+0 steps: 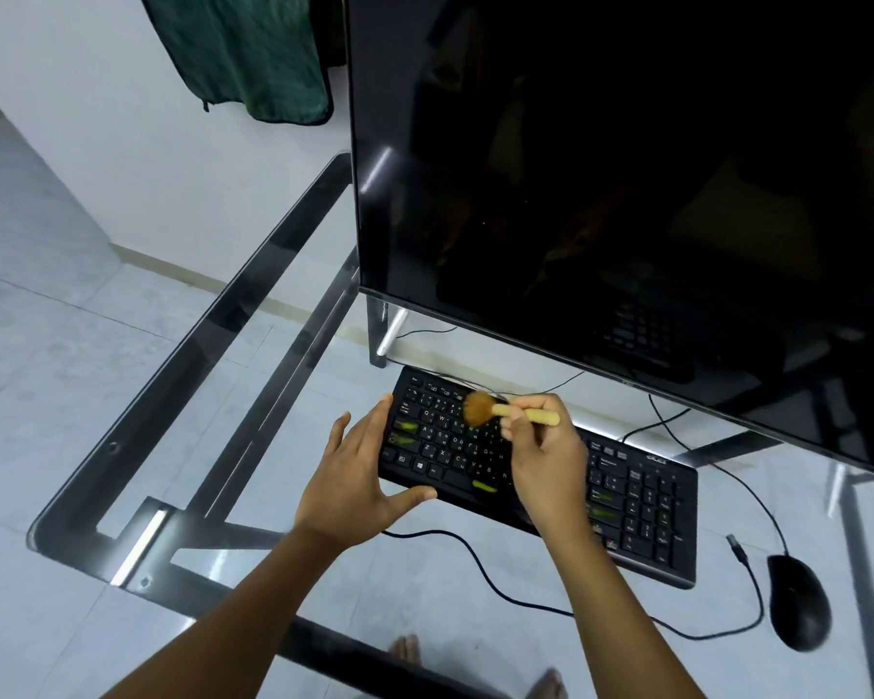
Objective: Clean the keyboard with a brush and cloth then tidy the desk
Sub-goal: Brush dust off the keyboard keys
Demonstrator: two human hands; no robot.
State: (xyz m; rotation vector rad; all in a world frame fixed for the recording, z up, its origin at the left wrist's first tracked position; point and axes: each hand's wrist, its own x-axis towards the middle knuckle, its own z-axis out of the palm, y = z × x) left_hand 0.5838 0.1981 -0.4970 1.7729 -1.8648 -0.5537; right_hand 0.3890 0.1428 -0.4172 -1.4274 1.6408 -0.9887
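A black keyboard [642, 502] lies on the glass desk [253, 355] below the dark monitor. Several green smears or bits mark its keys. My right hand [546, 456] is shut on a small brush [480, 409] with a pale wooden handle and brown bristles; the bristles rest on the keys in the upper left part of the keyboard. My left hand [359, 471] is at the keyboard's left end, fingers spread, thumb on the front edge and fingertips at the left side. No cloth lies on the desk.
A big dark monitor [626, 169] stands behind the keyboard on silver feet. A black mouse [800, 600] with a loose cable and plug lies at the right. A green cloth [253, 53] hangs at the top left. Bare feet show through the glass.
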